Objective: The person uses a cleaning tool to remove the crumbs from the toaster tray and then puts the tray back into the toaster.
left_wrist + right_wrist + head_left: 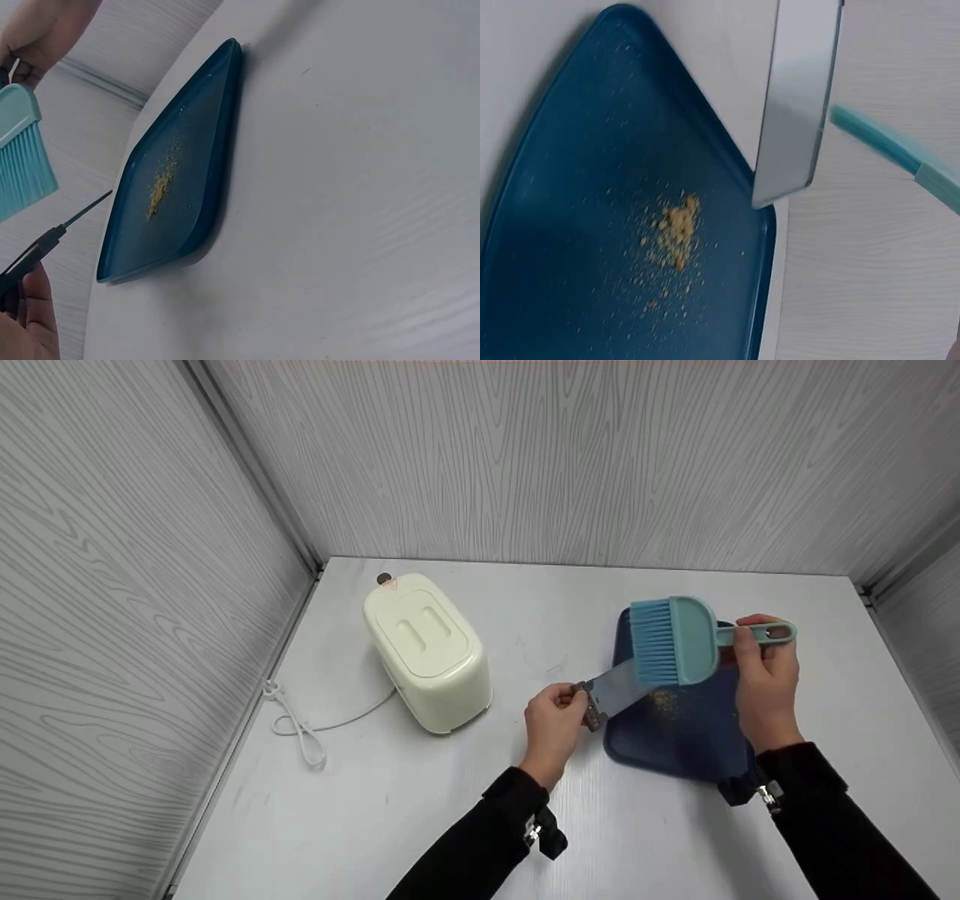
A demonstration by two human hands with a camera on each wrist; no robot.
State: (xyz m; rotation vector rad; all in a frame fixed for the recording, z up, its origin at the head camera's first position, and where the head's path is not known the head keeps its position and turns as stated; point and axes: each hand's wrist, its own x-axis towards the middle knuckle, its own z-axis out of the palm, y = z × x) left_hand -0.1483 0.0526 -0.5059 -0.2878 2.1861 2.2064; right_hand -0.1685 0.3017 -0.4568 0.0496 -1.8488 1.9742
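Observation:
My left hand (553, 727) pinches the dark end of a flat metal crumb tray (615, 688). The sheet slants up to the right, its far end over a dark blue tray (675, 746). In my right hand (769, 690) is the handle of a light-blue hand brush (696, 641), held up with its bristles pointing left. From the head view those bristles overlap the crumb tray's far end; the right wrist view shows the brush beside the metal. Yellowish crumbs (676, 232) lie in a loose heap on the blue tray, with fine specks scattered around them.
A cream two-slot toaster (446, 690) with its top covered stands left of my hands. Its white cord (356, 725) runs left to a bundled loop on the table (457, 810). Grey wood-grain panels (525, 457) wall the back and sides.

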